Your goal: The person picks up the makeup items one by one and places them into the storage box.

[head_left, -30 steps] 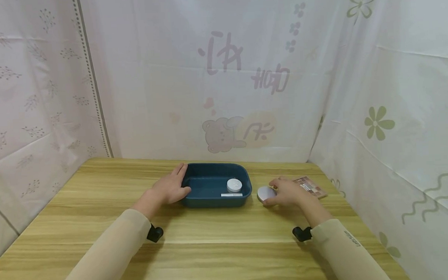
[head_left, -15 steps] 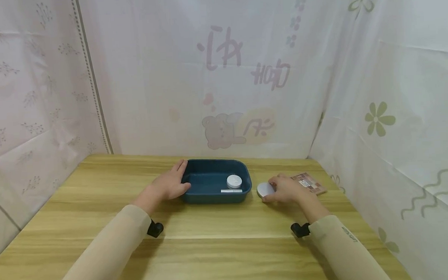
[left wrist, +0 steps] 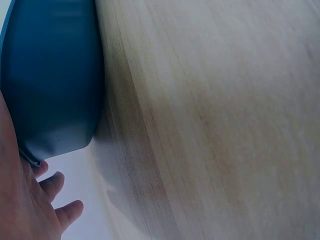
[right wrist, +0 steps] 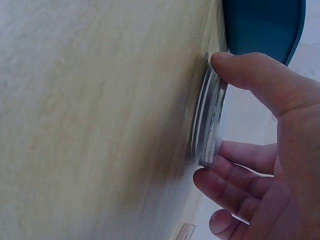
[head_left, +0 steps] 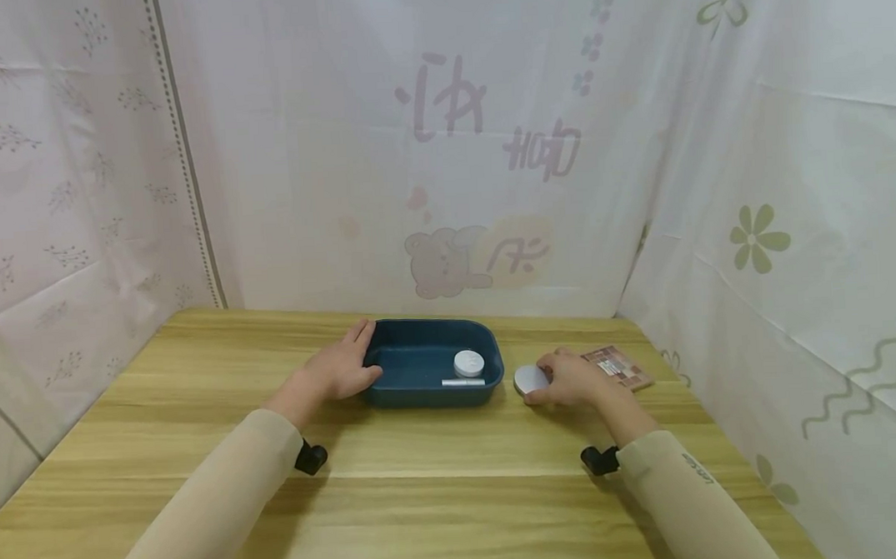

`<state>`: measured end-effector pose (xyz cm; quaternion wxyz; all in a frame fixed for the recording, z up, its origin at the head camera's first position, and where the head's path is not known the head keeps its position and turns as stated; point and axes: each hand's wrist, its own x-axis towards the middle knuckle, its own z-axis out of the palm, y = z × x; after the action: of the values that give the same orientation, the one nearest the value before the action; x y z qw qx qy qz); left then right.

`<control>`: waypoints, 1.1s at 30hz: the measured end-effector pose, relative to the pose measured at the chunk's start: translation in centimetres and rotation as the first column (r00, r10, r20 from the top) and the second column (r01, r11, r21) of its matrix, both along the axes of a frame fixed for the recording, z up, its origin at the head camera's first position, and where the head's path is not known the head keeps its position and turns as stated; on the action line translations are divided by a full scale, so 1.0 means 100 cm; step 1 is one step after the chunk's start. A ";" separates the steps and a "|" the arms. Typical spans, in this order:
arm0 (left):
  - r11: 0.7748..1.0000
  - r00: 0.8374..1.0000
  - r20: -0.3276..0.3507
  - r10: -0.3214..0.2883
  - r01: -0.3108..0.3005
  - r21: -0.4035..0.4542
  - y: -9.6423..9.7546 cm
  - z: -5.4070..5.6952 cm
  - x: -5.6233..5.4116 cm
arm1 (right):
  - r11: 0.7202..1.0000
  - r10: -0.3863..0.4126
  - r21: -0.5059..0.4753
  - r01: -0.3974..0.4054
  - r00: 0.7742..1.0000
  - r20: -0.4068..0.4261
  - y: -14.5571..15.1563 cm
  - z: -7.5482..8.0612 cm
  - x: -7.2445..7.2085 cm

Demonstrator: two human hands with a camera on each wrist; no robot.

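Pinching a round compact [head_left: 531, 380] flat on the table [head_left: 457, 496], right of the blue tray [head_left: 423, 395]: right hand [head_left: 572, 380]. Thin rim, shallow hold; may slip. Left hand [head_left: 339, 369], fingers straight, steadies tray's left wall.

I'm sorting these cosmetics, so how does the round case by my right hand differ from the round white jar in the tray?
The round case lies on the table, outside the tray; the white jar sits inside it. The right hand pinches the case; nothing touches the jar. The case looks flatter and wider. Both are round and pale.
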<state>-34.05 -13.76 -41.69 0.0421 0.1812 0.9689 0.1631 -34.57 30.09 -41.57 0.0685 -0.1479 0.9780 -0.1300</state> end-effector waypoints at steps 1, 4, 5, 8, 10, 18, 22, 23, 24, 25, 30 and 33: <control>1.000 1.000 0.000 0.002 -0.002 0.002 0.000 -0.001 0.000 | 1.000 -0.004 0.000 0.004 1.000 0.000 0.000 -0.001 0.000; 1.000 1.000 -0.009 0.001 -0.001 0.004 0.000 -0.003 -0.002 | 1.000 -0.012 0.002 0.012 1.000 0.000 0.000 -0.002 -0.001; 1.000 1.000 -0.010 0.000 0.000 0.006 0.000 -0.003 -0.002 | 1.000 -0.015 0.000 0.015 1.000 0.001 0.000 -0.003 -0.001; 1.000 1.000 -0.010 -0.003 0.003 0.008 -0.001 -0.004 -0.002 | 1.000 -0.021 -0.004 0.021 1.000 0.001 0.001 -0.004 -0.002; 1.000 1.000 -0.009 -0.005 0.005 0.009 -0.001 -0.005 -0.002 | 1.000 -0.022 -0.009 0.022 1.000 0.001 0.001 -0.004 -0.002; 1.000 1.000 -0.014 -0.002 0.002 0.014 -0.001 -0.003 -0.001 | 0.999 -0.037 -0.026 0.036 0.999 -0.032 0.003 0.000 -0.002; 1.000 1.000 -0.008 -0.003 0.003 0.008 -0.001 -0.002 -0.001 | 0.999 -0.038 -0.033 0.037 0.999 -0.034 0.003 0.005 -0.003; 1.000 1.000 -0.007 -0.004 0.004 0.009 -0.001 -0.002 -0.001 | 0.999 -0.042 -0.034 0.041 0.999 -0.035 0.003 0.006 -0.003; 1.000 1.000 -0.007 -0.005 0.005 0.009 -0.001 -0.002 -0.001 | 0.998 -0.041 -0.039 0.039 0.998 -0.037 0.003 0.007 -0.004; 1.000 1.000 -0.009 -0.007 0.007 0.007 -0.001 -0.002 0.000 | 0.999 -0.039 -0.036 0.038 0.998 -0.043 0.003 0.009 -0.004; 1.000 1.000 -0.017 -0.010 0.010 0.003 0.000 -0.001 0.000 | 0.999 -0.016 -0.035 0.013 0.996 -0.087 0.003 0.018 -0.012; 1.000 1.000 -0.022 -0.011 0.011 -0.001 -0.001 -0.001 -0.001 | 0.999 -0.002 -0.035 -0.002 0.994 -0.110 0.000 0.025 -0.016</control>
<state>-34.11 -13.81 -41.82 0.0325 0.1884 0.9683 0.1605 -36.17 30.10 -39.10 0.0119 -0.1561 0.9779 -0.1387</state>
